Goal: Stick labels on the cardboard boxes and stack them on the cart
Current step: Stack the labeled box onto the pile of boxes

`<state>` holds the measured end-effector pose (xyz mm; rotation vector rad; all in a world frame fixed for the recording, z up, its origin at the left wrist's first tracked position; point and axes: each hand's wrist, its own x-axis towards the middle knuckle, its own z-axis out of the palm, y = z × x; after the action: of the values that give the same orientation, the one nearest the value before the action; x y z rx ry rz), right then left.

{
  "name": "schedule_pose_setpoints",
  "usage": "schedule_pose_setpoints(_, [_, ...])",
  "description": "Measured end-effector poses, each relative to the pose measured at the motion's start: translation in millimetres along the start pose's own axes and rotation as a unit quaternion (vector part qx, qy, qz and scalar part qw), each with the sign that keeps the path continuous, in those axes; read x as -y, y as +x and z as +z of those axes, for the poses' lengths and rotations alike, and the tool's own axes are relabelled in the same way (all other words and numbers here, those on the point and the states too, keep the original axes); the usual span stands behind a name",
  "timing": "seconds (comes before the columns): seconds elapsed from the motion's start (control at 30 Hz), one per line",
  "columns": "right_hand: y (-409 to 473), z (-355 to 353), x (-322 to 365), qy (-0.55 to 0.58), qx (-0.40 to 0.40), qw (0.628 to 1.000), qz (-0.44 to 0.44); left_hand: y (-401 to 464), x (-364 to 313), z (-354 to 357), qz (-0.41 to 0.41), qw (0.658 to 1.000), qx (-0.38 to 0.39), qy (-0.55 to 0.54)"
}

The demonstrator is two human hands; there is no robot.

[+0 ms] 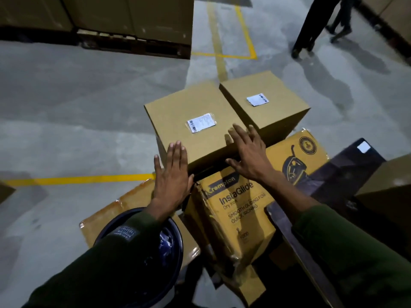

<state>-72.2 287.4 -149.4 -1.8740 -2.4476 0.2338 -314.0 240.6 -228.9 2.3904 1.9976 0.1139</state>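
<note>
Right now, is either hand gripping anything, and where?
Nothing gripped. Left hand lies flat against the plain brown labelled cardboard box's near corner; right hand flat on its top edge.

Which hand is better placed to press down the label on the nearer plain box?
Right. The right hand lies open on the nearer plain box, its fingertips close to the label. The left hand is flat against the box's near side, below the top.

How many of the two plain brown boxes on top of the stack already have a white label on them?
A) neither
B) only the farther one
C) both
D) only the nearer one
C: the nearer plain box carries a white label on its top, and the farther plain box has its own white label too.
</note>
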Motion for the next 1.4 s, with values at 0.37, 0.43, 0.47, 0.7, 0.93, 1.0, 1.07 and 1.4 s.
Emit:
schedule_pose_setpoints(0.37, [34,9,-2,0.016,0.000,0.999,-0.041,0,5,4,-0.006,0.995,-0.020,-0.101])
schedule_pose_setpoints(0.43, [31,11,1,0.012,-0.013,0.999,-0.039,6,4,1,-0.016,0.993,-0.025,-0.113])
schedule_pose_setpoints(0.47, [30,13,2,0.012,-0.015,0.999,-0.034,9,5,-1,-0.022,0.993,-0.026,-0.116])
schedule_pose_setpoints(0.7, [24,17,17,-0.012,-0.073,0.997,-0.030,15,18,-6,-0.008,0.989,-0.054,-0.140])
schedule_pose_setpoints(0.93, [29,-3,39,-0.021,-0.144,0.986,-0.083,4,32,-31,-0.013,0.981,-0.120,-0.152])
schedule_pose_setpoints(1.0, [27,-9,43,-0.010,-0.157,0.984,-0.087,4,38,-46,-0.003,0.981,-0.138,-0.138])
schedule_pose_setpoints(1.07, [22,-17,50,0.004,-0.176,0.980,-0.091,-1,45,-64,0.006,0.980,-0.159,-0.121])
schedule_pose_setpoints(1.4, [-55,-65,69,0.032,-0.266,0.959,-0.094,-66,23,-145,0.039,0.968,-0.240,-0.056])
